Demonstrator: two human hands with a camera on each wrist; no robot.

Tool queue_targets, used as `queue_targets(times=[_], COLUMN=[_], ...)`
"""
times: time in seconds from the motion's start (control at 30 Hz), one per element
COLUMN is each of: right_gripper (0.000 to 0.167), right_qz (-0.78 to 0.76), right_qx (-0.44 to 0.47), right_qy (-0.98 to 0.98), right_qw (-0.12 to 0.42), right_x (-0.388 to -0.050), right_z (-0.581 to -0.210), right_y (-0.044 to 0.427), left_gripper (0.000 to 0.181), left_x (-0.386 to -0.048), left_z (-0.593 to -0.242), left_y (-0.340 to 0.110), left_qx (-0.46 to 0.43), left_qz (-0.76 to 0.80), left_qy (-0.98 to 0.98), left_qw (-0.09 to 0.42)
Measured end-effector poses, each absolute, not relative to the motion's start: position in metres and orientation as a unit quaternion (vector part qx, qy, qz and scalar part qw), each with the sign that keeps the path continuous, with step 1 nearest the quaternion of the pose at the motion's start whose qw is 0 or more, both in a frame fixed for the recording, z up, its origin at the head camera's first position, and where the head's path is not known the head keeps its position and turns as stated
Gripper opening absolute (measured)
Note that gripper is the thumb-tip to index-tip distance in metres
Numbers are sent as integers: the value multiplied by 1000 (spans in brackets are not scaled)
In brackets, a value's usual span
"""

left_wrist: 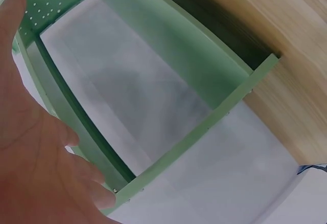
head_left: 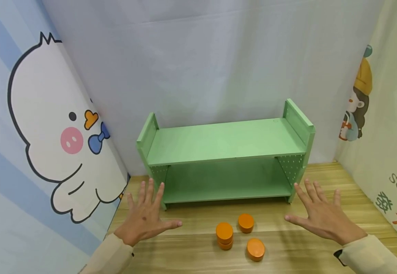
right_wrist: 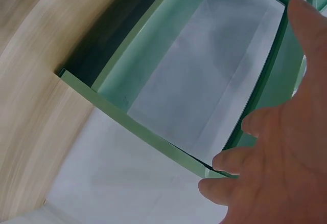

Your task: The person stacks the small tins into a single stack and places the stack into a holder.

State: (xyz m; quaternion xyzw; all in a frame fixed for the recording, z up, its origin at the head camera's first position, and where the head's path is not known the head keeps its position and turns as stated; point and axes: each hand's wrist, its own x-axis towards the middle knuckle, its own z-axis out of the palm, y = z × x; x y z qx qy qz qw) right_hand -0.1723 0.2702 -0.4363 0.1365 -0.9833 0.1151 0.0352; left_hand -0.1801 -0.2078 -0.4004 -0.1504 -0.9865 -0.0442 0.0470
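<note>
Both hands are held out with fingers spread, palms down, and nothing in them. My left hand (head_left: 145, 219) is before the lower left corner of a green two-tier shelf (head_left: 225, 140); my right hand (head_left: 326, 217) is before its lower right corner. Between the hands, orange round discs lie on the wooden table: two stacked discs (head_left: 224, 235), one disc nearer the shelf (head_left: 246, 223) and one toward the front (head_left: 255, 249). In the left wrist view the left palm (left_wrist: 46, 162) faces the shelf's side; the right wrist view shows the right palm (right_wrist: 281, 157) likewise.
The shelf has raised end panels and dotted side walls (head_left: 290, 167). A pale grey curtain (head_left: 201, 68) hangs behind it. Printed cloth panels stand left, with a white cartoon bird (head_left: 47, 114), and right, with a cartoon girl (head_left: 357, 102). Wood-grain tabletop (head_left: 191, 255) extends in front.
</note>
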Motion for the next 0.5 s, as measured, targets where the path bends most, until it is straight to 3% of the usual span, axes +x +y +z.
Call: queue_targets(times=[0.5], right_gripper=[100], right_qz=[128], right_qx=[142], right_qy=[-981], right_qw=[42], right_x=[-172], right_z=[-445], right_y=[265], left_gripper=[123], left_x=[-180], left_z=[-410], left_y=[-204], left_qx=[-156], left_qz=[-50], left_qy=[-986], left_qw=[16])
